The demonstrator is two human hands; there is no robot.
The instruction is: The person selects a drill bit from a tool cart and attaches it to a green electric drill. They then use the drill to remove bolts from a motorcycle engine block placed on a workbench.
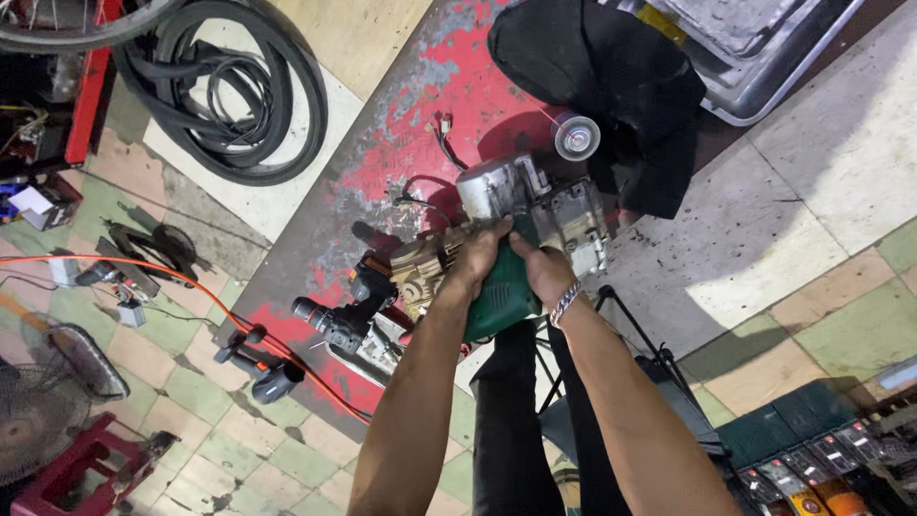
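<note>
Head view: green power tool [501, 291] upper-right-pointing

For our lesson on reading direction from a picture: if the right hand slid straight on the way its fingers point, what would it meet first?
The right hand already grips the green tool; going straight on, it would probably meet the grey metal motor block first, then the black cloth. Depth is unclear.
</note>
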